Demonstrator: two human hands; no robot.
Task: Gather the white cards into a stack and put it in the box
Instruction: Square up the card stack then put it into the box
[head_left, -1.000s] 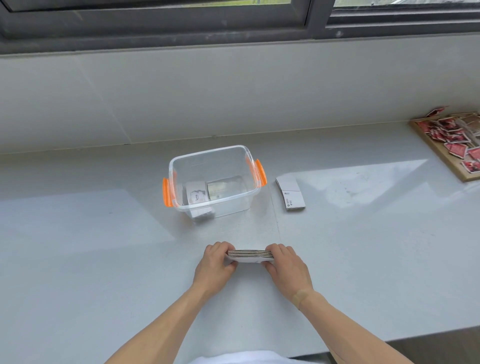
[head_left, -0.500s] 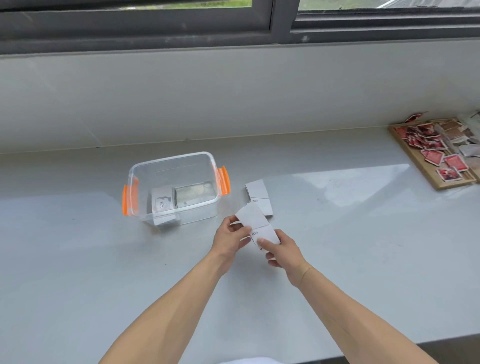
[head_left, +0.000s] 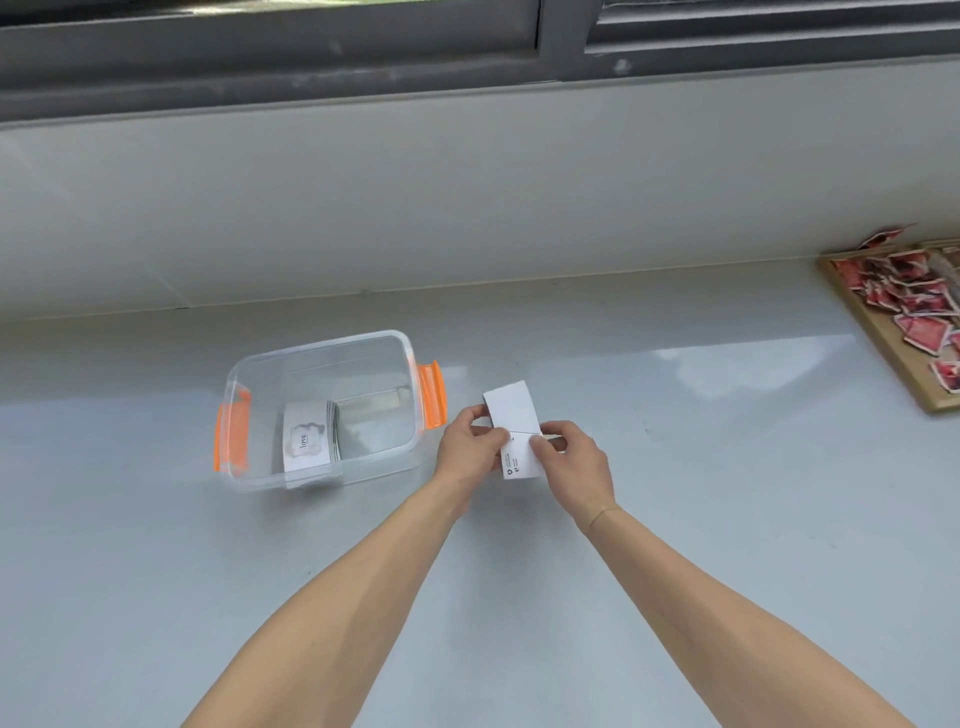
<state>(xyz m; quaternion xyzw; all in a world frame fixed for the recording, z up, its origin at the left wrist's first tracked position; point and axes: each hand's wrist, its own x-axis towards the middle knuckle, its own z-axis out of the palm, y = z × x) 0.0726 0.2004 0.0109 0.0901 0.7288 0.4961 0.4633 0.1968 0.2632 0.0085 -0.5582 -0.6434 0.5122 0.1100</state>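
The stack of white rectangular cards (head_left: 521, 457) is pinched between both hands just above the pale grey glossy surface (head_left: 675, 493), beside the clear plastic box with orange latches (head_left: 322, 405). The left hand (head_left: 467, 447) is closed on the stack's left edge, the right hand (head_left: 571, 462) on its right, thumb laid on top. A second white stack (head_left: 511, 410) is seen at the far edge, touching or just under the held one; which cannot be told. A loose squeeze could let cards fan out or slip. Both forearms are stretched forward, wrists angled inward. More white cards (head_left: 309, 441) are already lodged in the box.
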